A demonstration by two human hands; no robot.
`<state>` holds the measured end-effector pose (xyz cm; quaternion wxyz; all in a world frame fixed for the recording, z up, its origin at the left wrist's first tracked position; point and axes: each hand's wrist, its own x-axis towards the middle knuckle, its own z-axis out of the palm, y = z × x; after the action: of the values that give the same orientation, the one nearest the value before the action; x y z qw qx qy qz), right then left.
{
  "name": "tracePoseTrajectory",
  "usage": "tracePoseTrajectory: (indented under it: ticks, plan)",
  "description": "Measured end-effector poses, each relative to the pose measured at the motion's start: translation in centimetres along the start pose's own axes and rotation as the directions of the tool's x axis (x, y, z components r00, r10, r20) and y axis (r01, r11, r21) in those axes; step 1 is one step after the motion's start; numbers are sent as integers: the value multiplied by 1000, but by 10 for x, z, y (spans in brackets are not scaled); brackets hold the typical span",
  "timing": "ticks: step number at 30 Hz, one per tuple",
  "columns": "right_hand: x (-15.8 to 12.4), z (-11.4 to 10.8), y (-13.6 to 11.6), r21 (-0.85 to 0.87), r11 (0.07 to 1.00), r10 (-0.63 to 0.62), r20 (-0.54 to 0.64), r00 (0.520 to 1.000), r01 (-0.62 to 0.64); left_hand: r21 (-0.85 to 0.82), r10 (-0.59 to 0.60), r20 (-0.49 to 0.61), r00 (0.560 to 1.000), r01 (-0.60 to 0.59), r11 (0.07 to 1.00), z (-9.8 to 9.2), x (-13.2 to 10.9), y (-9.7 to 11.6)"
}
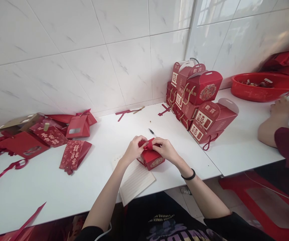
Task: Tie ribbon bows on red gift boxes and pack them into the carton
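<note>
A small red gift box (151,157) stands on the white table in front of me, partly over a lined notebook (135,182). On its top is a red ribbon bow (148,146). My left hand (137,148) pinches the bow's left side, and my right hand (164,149) pinches its right side. Both hands are closed, with fingertips close together over the box. Part of the ribbon is hidden by my fingers. Just behind the box lies a black-tipped pen (151,131).
Stacked red gift boxes (197,93) stand at the back right against the wall. Flattened red boxes and bags (75,154) lie to the left. Farther right are a red basin (262,92) and another person's hand (285,107). A red stool (249,201) stands below the table.
</note>
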<state>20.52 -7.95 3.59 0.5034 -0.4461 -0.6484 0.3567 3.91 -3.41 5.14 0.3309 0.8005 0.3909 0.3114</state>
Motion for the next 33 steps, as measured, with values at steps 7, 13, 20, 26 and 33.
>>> tracePoseTrajectory:
  ticks: [7,13,20,26,33]
  plan:
    - [0,0,0,1,1000,-10,-22,1000,10,127,95,-9,995,-93,988,-5,-12,5]
    - [0,-6,0,66,994,81,26,996,-83,156,131,3,991,-129,979,-3,-14,2]
    - [0,-3,3,65,993,99,-36,994,-96,164,154,-10,988,-150,975,1,-18,2]
    - [0,-2,2,28,996,87,-41,995,-86,184,156,1,988,-154,971,5,-22,8]
    - [2,-3,-2,113,986,125,-30,992,-120,-19,-21,-65,998,20,1000,19,-21,7]
